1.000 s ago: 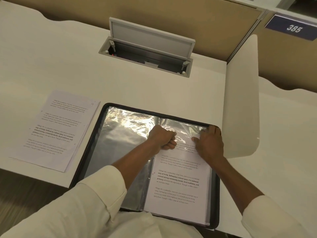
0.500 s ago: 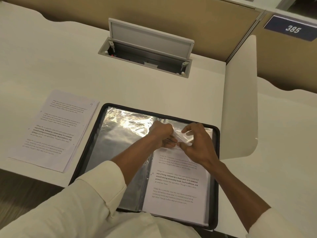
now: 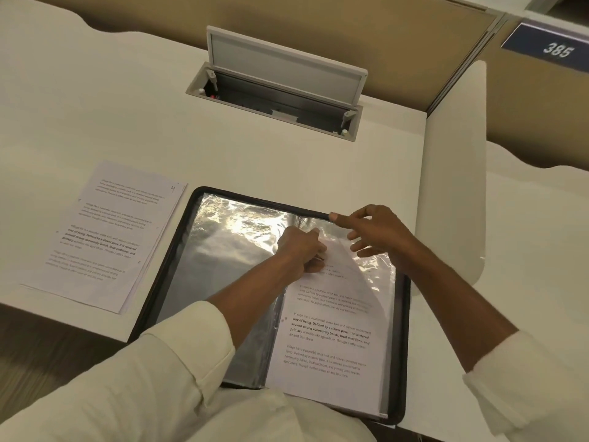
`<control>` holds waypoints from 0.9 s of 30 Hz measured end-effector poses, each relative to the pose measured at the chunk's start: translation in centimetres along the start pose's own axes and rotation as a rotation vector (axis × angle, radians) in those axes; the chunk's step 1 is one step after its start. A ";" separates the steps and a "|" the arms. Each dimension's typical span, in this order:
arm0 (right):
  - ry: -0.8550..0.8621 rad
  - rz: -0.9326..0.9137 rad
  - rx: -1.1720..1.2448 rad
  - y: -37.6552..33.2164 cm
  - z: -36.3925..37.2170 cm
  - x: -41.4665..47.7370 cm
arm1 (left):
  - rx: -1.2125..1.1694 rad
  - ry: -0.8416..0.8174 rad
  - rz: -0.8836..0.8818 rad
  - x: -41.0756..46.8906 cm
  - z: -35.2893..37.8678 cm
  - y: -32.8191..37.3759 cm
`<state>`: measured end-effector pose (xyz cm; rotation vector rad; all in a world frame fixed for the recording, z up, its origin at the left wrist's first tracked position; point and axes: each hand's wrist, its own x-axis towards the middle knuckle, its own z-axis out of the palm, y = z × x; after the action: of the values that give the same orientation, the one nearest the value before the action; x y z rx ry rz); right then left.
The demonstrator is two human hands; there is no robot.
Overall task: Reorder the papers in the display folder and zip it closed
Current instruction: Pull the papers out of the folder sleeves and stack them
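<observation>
- Far left on the bench [image 3: 127, 106], I see a stack of papers [image 3: 102, 234]. It lies flat with the print facing up, just beside the folder.
- The display folder [image 3: 216, 282] lies wide open and flat at the near edge of the bench. Its left page is shiny plastic.
- Behind it, a box [image 3: 280, 100] is set into the bench with its lid standing up.
- The left hand [image 3: 302, 250] reaches across to the top of the folder's right page. Its grip is closed tight, with the fingers curled and pinching the top of a sheet [image 3: 331, 339].
- That sheet lies on the right page with the print up. Its top edge is lifted a little.
- A clear pocket [image 3: 373, 272] bulges up next to the sheet. I cannot tell how much of the sheet is inside it.
- The right hand [image 3: 376, 234] hangs over the folder's top right part. Its grip is wide open, with the fingers spread and nothing held. The pointing finger is at the black top rim.
- To the right stands a white divider [image 3: 452, 173].
- Far right is a blue sign [image 3: 556, 49] that says 385.
</observation>
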<state>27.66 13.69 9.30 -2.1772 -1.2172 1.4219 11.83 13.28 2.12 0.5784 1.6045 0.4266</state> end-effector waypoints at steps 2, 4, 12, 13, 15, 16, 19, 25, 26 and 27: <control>-0.035 -0.006 -0.092 -1.0 -0.3 0.5 | 0.025 -0.019 -0.011 -0.4 0.3 -0.1; -0.085 -0.020 -0.209 -2.0 -0.3 0.8 | 0.057 -0.047 -0.020 -1.1 0.5 -0.2; -0.192 -0.218 -0.783 -2.9 1.3 3.7 | 0.052 -0.103 0.022 -3.5 1.9 -1.1; -0.201 -0.237 -0.858 -2.9 1.5 3.9 | 0.043 -0.099 0.034 -3.7 2.0 -1.1; -0.199 -0.241 -0.932 -2.8 1.7 4.5 | 0.027 -0.095 0.060 -3.9 2.1 -1.3; -0.186 -0.239 -0.945 -2.8 1.8 4.8 | 0.028 -0.095 0.074 -4.0 2.1 -1.4; -0.199 -0.148 -0.867 -2.7 1.7 5.8 | 0.090 -0.059 0.146 -4.2 1.9 -2.1; -0.289 0.089 -0.720 -2.4 0.6 6.9 | 0.350 0.046 0.437 -4.2 0.6 -5.5; -0.304 0.109 -0.709 -2.3 0.5 6.9 | 0.459 0.083 0.534 -3.9 0.4 -6.2; -0.316 0.124 -0.707 -2.2 0.4 7.0 | 0.575 0.106 0.635 -3.7 0.2 -6.9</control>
<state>27.42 20.28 6.12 -2.5566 -1.9709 1.6007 11.42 5.54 1.08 1.5439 1.6210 0.4608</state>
